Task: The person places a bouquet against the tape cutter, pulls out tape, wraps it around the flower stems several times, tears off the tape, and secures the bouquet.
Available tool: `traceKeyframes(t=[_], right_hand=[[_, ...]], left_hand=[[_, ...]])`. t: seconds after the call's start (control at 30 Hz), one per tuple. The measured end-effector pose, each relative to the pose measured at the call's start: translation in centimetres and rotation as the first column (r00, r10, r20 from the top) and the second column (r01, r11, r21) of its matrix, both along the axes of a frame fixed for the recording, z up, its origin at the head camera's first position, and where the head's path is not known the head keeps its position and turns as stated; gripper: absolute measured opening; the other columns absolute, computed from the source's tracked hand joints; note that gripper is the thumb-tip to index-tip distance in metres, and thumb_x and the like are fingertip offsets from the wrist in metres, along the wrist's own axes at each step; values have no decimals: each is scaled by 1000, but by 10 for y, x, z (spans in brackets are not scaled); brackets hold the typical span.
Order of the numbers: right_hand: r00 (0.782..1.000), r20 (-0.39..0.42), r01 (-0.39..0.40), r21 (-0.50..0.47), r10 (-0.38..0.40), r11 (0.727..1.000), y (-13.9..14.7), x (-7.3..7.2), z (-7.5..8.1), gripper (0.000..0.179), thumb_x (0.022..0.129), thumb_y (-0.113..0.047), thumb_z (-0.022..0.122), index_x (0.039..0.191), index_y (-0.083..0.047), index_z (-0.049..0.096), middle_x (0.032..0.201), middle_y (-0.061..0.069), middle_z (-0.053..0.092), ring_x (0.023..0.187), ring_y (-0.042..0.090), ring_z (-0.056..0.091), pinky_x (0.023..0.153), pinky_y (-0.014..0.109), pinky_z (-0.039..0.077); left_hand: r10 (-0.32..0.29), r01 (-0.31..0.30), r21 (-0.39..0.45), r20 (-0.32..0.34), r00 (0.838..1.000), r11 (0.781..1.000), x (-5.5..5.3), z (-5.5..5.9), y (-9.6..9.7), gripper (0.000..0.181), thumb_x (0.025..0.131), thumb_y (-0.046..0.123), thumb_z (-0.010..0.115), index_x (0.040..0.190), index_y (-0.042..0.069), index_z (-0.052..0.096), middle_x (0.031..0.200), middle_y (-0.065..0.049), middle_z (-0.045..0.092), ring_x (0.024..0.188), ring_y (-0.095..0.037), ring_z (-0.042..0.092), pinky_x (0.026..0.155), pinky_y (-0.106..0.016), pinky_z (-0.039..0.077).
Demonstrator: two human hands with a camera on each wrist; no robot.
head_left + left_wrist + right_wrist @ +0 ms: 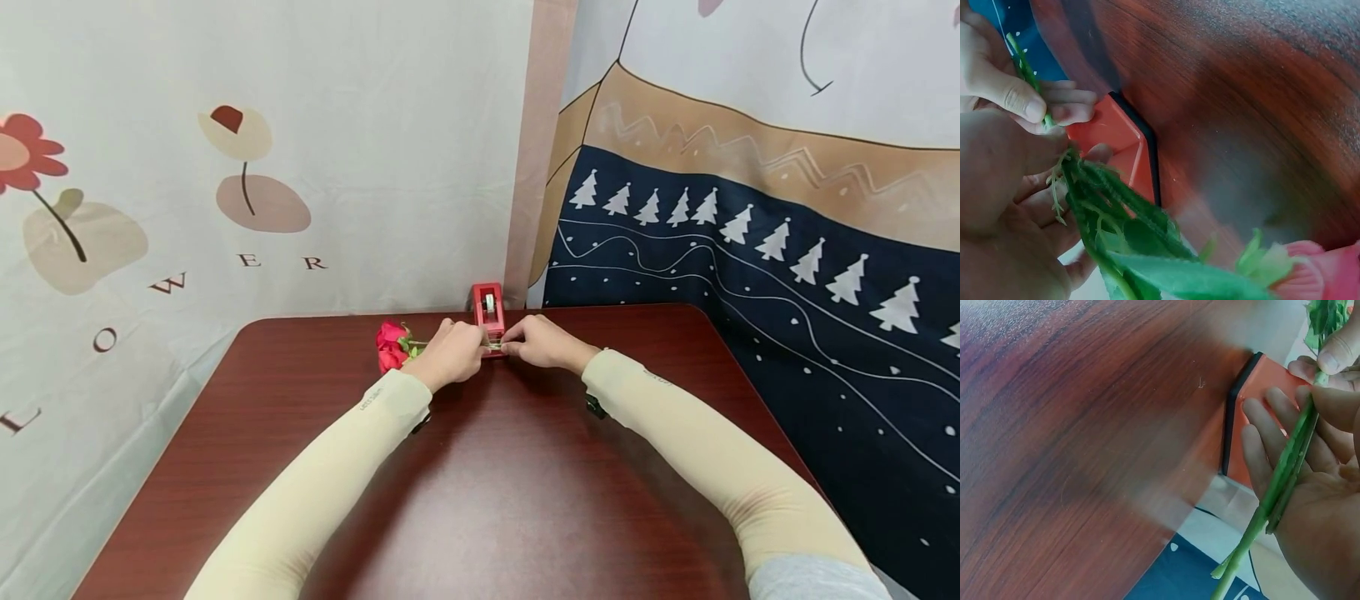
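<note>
Red roses [391, 346] with green leaves [1141, 206] lie to the left of my left hand [452, 352], which grips their stems just below the leaves. My right hand [551, 343] pinches the same stems [1282, 481] farther down, between thumb and fingers. The cut ends run past its palm in the right wrist view. Both hands meet right in front of a red tape dispenser [488, 302], which carries a roll of tape. Its lower front part is partly hidden behind the fingers.
The dark red-brown wooden table [517, 483] has rounded far corners. A white curtain [390, 167] with printed flowers hangs behind it, and a dark blue one [750, 283] with white trees hangs at the right. The dispenser stands near the table's far edge.
</note>
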State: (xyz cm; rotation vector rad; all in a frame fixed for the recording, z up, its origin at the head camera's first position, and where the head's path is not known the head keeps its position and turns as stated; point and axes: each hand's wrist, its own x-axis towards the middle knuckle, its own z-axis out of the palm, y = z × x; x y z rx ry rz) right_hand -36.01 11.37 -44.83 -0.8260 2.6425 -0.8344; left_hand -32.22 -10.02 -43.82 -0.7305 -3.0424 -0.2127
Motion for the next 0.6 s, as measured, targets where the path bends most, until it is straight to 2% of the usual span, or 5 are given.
traceKeyframes(t=[0.27, 0.47, 0.6], right_hand=[[998, 54, -26, 22, 25, 999, 2, 2, 5, 21, 105, -19, 71, 118, -12, 87, 104, 6, 84, 91, 20, 65, 88, 36, 58], [993, 92, -72, 42, 68, 997, 3, 2, 5, 18, 102, -19, 76, 113, -13, 88, 116, 4, 85, 100, 17, 69, 98, 40, 60], [987, 128, -101, 40, 95, 994, 5, 5, 6, 16, 101, -19, 77, 110, -14, 89, 117, 5, 85, 103, 18, 69, 98, 41, 60]], left_hand=[[-35, 34, 20, 68, 997, 999, 6, 3, -3, 14, 109, 28, 68, 110, 16, 77, 105, 1, 81, 107, -22, 76, 97, -46, 45], [-87, 86, 11, 111, 990, 996, 10, 6, -4, 12, 106, 27, 70, 100, 20, 78, 93, 4, 77, 101, -21, 72, 95, -47, 45], [-117, 117, 12, 145, 982, 993, 13, 9, -4, 12, 104, 26, 72, 95, 21, 78, 87, 5, 74, 98, -22, 68, 94, -47, 44]])
